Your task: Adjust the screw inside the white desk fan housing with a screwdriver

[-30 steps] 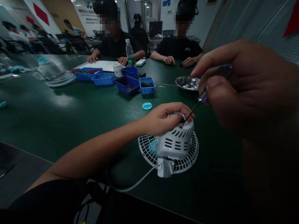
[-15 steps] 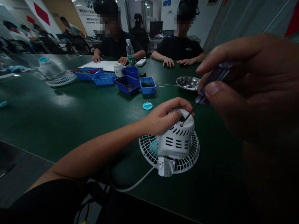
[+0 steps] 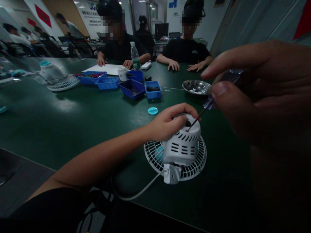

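A white electric fan [image 3: 182,147] lies on its front grille on the green table, its motor housing facing up. My left hand [image 3: 167,121] is wrapped over the top of the housing, gripping it by the rim. Above and to the right, my right hand [image 3: 257,87] pinches the clear purple handle of a screwdriver [image 3: 197,118] between thumb and fingers. The screwdriver's tip sits in a small hole on top of the housing, beside a dark central opening. A white cord [image 3: 143,193] runs from the fan's base off toward the table's near edge.
A turquoise cap [image 3: 153,111] lies beyond the fan. Several blue bins [image 3: 132,88] and a metal bowl [image 3: 196,86] with small white parts stand farther back. Another fan [image 3: 59,76] is at left. A bottle [image 3: 136,58] stands near two seated people across the table [image 3: 97,106].
My right hand's fingers have shifted around the screwdriver handle, which has turned a little. The tip stays in the hole, and my left hand keeps its hold.
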### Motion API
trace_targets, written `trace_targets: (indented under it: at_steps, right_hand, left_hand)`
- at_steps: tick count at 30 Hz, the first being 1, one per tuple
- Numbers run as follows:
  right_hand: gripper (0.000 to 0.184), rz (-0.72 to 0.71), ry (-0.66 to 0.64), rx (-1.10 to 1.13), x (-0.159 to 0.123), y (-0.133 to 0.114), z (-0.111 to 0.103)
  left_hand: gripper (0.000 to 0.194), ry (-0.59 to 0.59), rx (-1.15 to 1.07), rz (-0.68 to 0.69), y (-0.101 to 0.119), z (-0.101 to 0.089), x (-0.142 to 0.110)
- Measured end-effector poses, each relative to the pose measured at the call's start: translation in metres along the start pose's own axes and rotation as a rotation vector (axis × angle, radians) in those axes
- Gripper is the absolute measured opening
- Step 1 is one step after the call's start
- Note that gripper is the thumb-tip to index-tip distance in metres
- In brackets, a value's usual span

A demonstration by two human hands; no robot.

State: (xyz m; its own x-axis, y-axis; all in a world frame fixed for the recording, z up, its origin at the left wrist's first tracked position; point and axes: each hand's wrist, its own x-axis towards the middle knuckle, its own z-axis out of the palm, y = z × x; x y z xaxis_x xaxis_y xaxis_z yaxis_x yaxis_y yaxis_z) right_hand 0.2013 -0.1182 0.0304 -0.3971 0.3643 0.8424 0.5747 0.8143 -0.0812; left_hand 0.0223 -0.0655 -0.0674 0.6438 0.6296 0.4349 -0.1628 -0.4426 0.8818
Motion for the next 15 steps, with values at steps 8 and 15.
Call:
trace_targets:
  at_steps: [8, 15]
  right_hand:
    - [0.028, 0.007, -0.041, 0.022, -0.0028, 0.002, -0.0017]
    - [0.021, 0.072, -0.019, 0.141, 0.0043, -0.004, -0.0011]
  left_hand:
    - [0.016, 0.023, -0.003, 0.016, 0.0025, 0.001, -0.0002]
    - [0.023, 0.004, 0.037, 0.002, 0.0025, -0.0017, -0.0011]
